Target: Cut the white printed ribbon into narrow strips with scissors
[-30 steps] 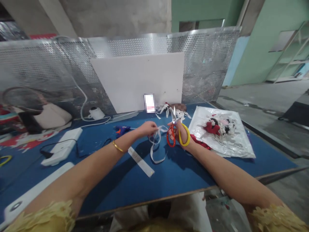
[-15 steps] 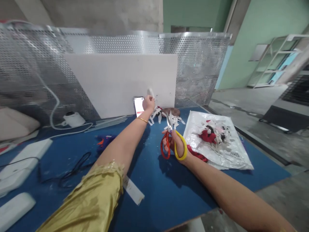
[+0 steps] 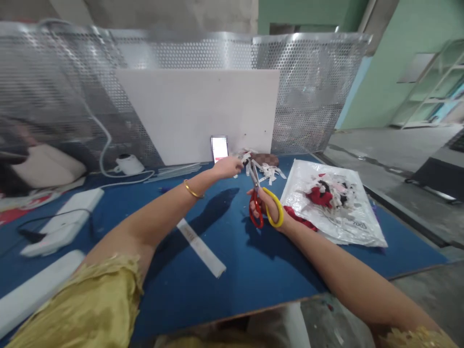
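My right hand (image 3: pixel 261 202) grips scissors (image 3: pixel 255 180) with one red and one yellow handle loop, blades pointing away from me. My left hand (image 3: pixel 229 167) is closed just left of the blades, its fingers pinched together beside a small black-and-white scrap (image 3: pixel 245 161). Whether that scrap is in the fingers cannot be made out. White cloth strips (image 3: pixel 270 172) lie in a loose pile behind the blades, against a brown checked pouch (image 3: pixel 266 160). A lit phone (image 3: pixel 219 148) leans on the white board (image 3: pixel 199 113) behind my left hand.
To the right, a white plastic mailer (image 3: pixel 290 191) bears red, black and white scraps (image 3: pixel 326 193), with red cloth (image 3: pixel 300 218) beside it. A pale printed strip (image 3: pixel 202 249) lies on the blue table (image 3: pixel 250 270). Power strips (image 3: pixel 68 220) and cables occupy the left.
My left hand has come down from the board, nearer to me and to the scissor blades. The scissors stay in my right hand. The view has shifted slightly.
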`<act>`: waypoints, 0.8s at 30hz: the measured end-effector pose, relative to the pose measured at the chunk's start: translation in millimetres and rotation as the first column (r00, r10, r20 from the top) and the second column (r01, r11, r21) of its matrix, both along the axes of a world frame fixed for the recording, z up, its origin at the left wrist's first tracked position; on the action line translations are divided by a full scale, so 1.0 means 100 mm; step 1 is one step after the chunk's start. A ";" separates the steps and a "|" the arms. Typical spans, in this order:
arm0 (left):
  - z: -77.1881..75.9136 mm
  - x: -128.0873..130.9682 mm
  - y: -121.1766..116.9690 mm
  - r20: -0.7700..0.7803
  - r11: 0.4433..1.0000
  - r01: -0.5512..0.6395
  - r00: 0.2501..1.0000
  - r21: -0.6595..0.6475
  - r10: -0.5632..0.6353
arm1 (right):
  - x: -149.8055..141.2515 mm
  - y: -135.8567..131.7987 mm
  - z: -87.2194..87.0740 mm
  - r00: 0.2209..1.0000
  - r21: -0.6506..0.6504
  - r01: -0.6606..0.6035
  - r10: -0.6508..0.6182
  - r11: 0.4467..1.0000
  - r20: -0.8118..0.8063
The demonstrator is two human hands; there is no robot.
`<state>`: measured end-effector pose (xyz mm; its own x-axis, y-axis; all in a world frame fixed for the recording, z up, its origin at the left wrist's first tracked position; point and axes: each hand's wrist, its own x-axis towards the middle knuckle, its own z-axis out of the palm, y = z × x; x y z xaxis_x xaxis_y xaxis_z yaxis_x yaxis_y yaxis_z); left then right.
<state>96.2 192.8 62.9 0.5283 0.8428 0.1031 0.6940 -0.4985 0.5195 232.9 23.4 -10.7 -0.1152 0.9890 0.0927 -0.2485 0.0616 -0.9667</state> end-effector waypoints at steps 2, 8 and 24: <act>-0.04 -0.29 -0.37 -0.113 0.995 0.093 0.989 -0.033 -0.096 | 0.01 -0.03 0.04 0.989 0.041 0.000 -0.006 0.999 0.151; -0.35 -0.97 -1.54 -0.275 0.975 0.202 0.936 -0.091 -0.220 | 0.05 -0.12 0.14 0.433 0.265 -0.017 -0.232 0.964 0.871; -0.69 -1.33 -1.70 0.092 0.871 0.441 0.897 -0.217 -0.432 | -0.07 -0.14 0.00 -0.068 0.304 -0.039 -0.306 0.952 0.950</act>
